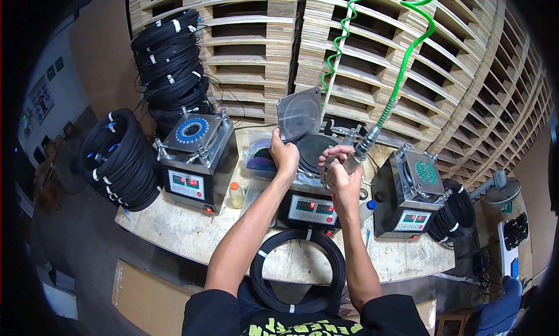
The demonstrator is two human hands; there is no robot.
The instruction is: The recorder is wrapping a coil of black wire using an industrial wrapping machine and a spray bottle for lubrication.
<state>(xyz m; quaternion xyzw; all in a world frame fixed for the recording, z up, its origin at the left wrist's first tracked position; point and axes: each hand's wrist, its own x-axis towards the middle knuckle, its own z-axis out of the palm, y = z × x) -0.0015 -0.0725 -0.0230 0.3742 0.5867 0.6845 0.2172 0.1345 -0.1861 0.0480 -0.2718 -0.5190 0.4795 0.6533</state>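
Observation:
My left hand (283, 156) grips the lower edge of a square grey metal plate (299, 113) with a round face, tilted up behind the middle machine. In my right hand (343, 179) is an air blow gun (357, 156), joined to a green coiled hose (403, 68) that hangs from above. Both hands are over the middle tabletop polishing machine (307, 211), whose lit red display faces me. Its round dark platen (316, 153) lies uncovered between my hands. My right fingers partly hide the gun.
Similar machines stand at left (185, 184) and right (412, 220), each topped by a plate with a ring of connectors. A black cable coil (338, 266) lies at the table's front edge. Small bottles (236, 196) flank the middle machine. Cable stacks (119, 161) and wooden pallets (250, 39) rise behind.

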